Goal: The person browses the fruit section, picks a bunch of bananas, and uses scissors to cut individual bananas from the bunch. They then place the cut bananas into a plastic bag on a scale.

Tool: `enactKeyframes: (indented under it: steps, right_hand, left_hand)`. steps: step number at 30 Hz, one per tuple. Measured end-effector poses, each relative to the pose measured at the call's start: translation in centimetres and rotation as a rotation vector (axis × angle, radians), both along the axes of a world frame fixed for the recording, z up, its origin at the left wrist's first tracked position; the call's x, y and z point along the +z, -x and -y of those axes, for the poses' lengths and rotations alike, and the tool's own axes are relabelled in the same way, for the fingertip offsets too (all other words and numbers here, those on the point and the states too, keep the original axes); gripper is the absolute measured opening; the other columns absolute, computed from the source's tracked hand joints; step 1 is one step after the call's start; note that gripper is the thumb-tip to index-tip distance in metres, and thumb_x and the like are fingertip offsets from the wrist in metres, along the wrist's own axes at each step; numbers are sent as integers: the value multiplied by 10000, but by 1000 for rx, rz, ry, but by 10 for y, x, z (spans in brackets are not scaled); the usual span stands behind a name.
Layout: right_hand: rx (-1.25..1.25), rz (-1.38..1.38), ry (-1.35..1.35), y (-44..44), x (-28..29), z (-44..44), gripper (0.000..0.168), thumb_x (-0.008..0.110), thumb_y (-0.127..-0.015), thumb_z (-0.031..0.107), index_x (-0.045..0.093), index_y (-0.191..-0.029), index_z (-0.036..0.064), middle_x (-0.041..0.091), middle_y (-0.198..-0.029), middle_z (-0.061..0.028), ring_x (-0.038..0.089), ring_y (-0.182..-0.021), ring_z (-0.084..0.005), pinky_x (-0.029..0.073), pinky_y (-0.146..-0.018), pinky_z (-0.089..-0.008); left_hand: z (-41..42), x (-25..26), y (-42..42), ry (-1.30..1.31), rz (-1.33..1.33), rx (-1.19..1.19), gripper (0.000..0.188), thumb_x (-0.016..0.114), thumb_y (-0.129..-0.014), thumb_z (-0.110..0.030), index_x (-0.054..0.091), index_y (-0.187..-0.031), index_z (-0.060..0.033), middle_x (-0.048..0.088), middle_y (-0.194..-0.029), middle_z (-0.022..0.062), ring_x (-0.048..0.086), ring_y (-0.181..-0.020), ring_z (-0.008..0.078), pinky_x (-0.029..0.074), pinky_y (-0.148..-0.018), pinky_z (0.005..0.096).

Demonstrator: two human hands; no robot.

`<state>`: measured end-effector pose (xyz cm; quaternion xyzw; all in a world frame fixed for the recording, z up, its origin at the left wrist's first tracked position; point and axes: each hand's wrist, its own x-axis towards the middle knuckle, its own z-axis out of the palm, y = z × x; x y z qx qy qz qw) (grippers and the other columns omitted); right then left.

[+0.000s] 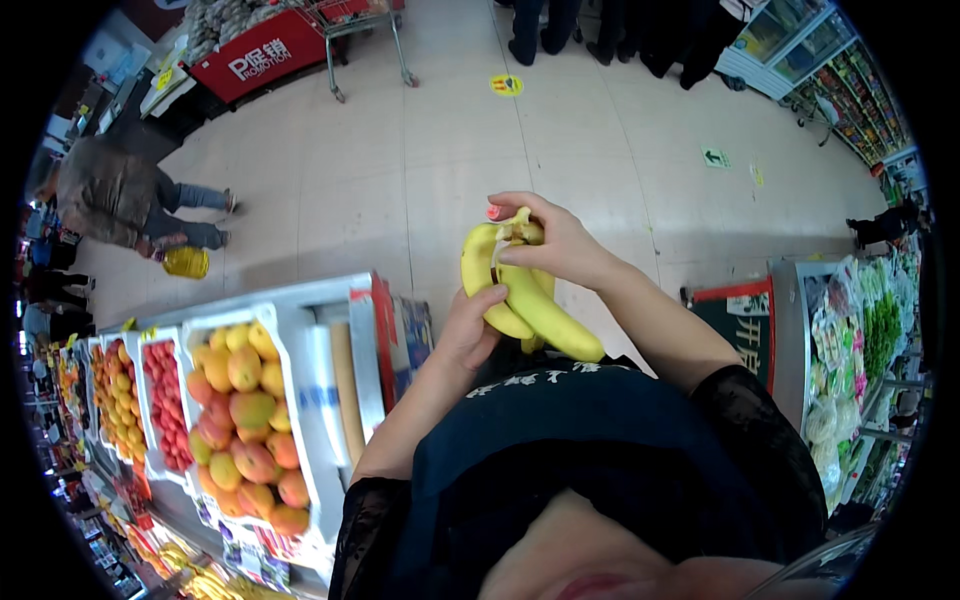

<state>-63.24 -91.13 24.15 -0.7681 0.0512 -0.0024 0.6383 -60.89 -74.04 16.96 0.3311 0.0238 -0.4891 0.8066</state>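
Observation:
A small bunch of yellow bananas (pixel 555 315) is held in front of my chest, over the shop floor. From below left, my left hand (pixel 474 321) grips the bunch, its thumb lying across the nearest banana. At the stem end, my right hand (pixel 566 241) has its thumb and fingers around the joined crown (pixel 516 222). A small bright pinkish-red spot (pixel 493 212) shows at a fingertip of that hand; whether it is a nail or a sticker, I cannot tell. The undersides of the bananas are partly hidden.
To my left, a metal fruit stand holds a white tray of mangoes (pixel 244 420) and red fruit (pixel 166 401). Packed greens (pixel 877 330) fill a stand at right. A person carrying a bottle of yellow liquid (pixel 186 262) walks at left. A shopping cart (pixel 364 34) stands ahead.

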Motion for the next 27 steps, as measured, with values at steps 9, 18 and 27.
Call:
enactKeyframes:
  steps: [9,18,27]
  right_hand:
    - [-116,-173,-274,-222,-51,52,298,668,-793,131,542,-1034,10,593,-949,-57,553,-865,-112,460,-762,-263]
    - [2,-177,-267,-543,-37,54,226,628,-833,106,482,-983,22,590,-888,-78,605,-741,-156,494,-688,-288]
    - [156,-388,-397,-791,-76,-79,336,650,-832,149,492,-1088,-1,586,-929,-87,590,-828,-161,497,-697,-296]
  left_hand:
    - [44,-28,-230,34,-89,148,553,585,-795,-134,383,-1287,18,524,-1189,149,539,-1089,263,435,-954,377]
    - [11,13,-469,-464,317,877,417,595,-786,-29,472,-1180,25,564,-1064,134,570,-978,247,461,-859,347]
    - [-32,-25,-693,-1087,522,769,374,703,-734,-154,546,-1036,-1,602,-883,103,584,-785,183,473,-714,303]
